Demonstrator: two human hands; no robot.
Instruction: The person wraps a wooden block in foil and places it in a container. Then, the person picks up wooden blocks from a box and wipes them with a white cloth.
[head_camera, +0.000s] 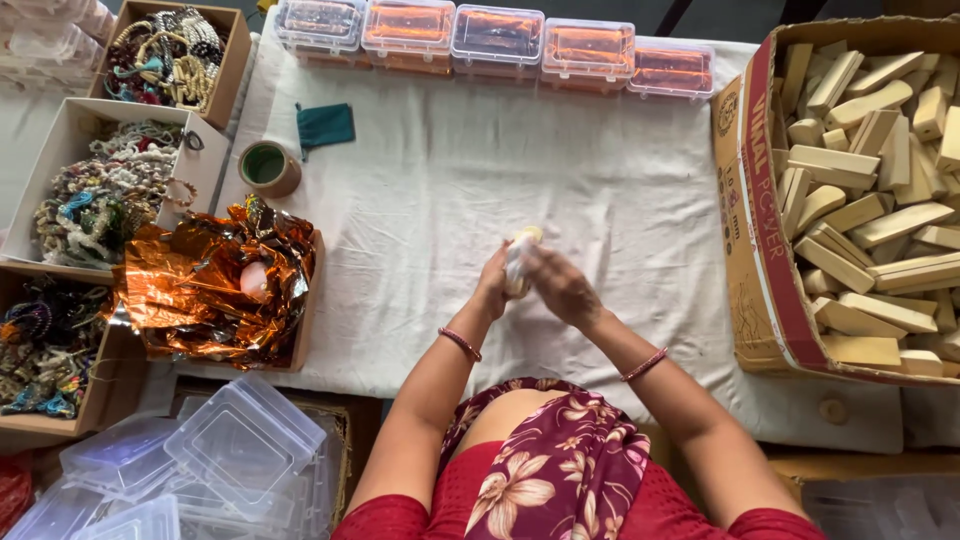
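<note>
White cloth covers the desk (420, 200), and above its middle a small pale stick (519, 262) stands nearly upright, long axis pointing away from the person. The left hand (494, 285) and right hand (560, 287) both curl closed around it. Right of the stick sits a cardboard box of wooden blocks (870, 200); left, crumpled orange foil (215, 280).
</note>
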